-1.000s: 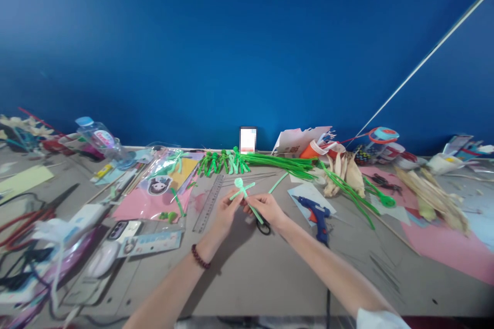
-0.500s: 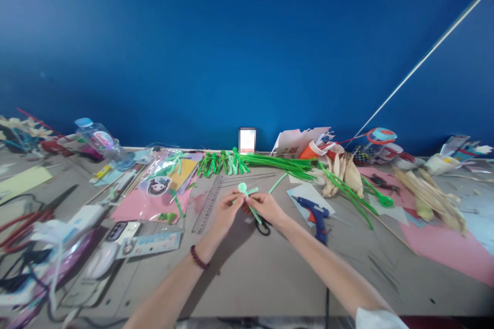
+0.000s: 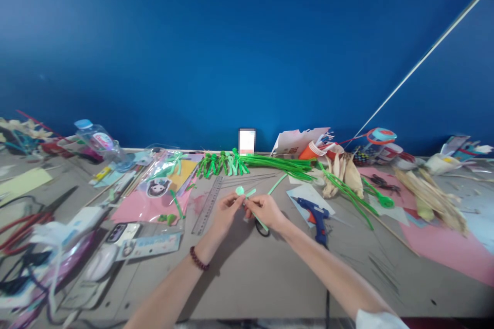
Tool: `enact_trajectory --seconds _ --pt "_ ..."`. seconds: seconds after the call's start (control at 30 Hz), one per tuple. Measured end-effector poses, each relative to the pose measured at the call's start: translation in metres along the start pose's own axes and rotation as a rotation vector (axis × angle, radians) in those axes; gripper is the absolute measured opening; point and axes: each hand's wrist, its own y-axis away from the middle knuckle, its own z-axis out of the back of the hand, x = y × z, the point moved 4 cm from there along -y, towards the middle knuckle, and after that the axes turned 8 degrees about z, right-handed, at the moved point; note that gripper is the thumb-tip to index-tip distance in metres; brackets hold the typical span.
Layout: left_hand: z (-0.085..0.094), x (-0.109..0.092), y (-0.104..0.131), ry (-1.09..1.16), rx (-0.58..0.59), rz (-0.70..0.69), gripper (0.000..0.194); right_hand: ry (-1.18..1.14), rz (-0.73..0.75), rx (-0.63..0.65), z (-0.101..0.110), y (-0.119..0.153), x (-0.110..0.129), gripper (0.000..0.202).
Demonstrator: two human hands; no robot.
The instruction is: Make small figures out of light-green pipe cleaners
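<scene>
Pinched in both hands is a light green pipe cleaner [image 3: 263, 225], coiled into a small round head at one end, with a straight tail pointing down to the right. My left hand [image 3: 228, 209] grips it just below the coil, fingers closed. My right hand [image 3: 266, 211] is closed on the piece beside it, fingertips almost meeting the left ones. Under the right hand lies a dark scissor handle [image 3: 262, 229], mostly hidden. Behind the hands, several green pipe cleaner figures [image 3: 222, 163] stand in a row beside a bundle of green pipe cleaners [image 3: 285, 164].
A blue glue gun [image 3: 317, 216] lies on paper to the right. A clear ruler [image 3: 208, 205] and a plastic bag [image 3: 158, 185] are on the left, near a phone [image 3: 123, 233]. Corn husks [image 3: 432, 198] lie farther right. A small white-screened device [image 3: 247, 142] leans against the blue wall.
The coiled head has tilted and shifted slightly down and left between the fingers. The tail has swung a little to the right as my right hand turned.
</scene>
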Motion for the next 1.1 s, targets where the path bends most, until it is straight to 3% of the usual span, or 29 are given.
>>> enact_trajectory --seconds 0.27,0.37,0.5,0.63,0.73,0.87,0.93,1.1 --pt "0.000 0.000 0.001 0.064 0.014 0.018 0.029 -0.447 -0.324 0.040 -0.005 0.006 0.003 0.046" --pt "0.002 -0.002 0.000 0.055 -0.017 0.009 0.028 -0.502 -0.376 0.071 0.000 0.005 0.006 0.045" --pt "0.009 -0.004 -0.003 0.030 -0.096 -0.044 0.030 -0.420 -0.306 0.116 0.008 0.002 0.008 0.037" --pt "0.014 0.001 -0.006 0.111 -0.125 0.017 0.029 -0.286 -0.240 0.064 0.014 0.002 0.010 0.038" --pt "0.012 0.009 -0.006 0.224 -0.111 0.125 0.025 -0.255 -0.251 0.007 0.014 0.001 0.010 0.039" --pt "-0.002 0.016 -0.004 0.302 0.023 0.253 0.027 -0.326 -0.159 -0.057 0.014 -0.002 0.012 0.038" --pt "-0.006 0.016 -0.003 0.302 0.061 0.261 0.027 -0.354 -0.114 -0.083 0.013 -0.003 0.011 0.037" --pt "-0.002 0.015 -0.003 0.197 0.004 0.199 0.022 -0.181 0.003 -0.072 0.010 -0.003 0.009 0.032"
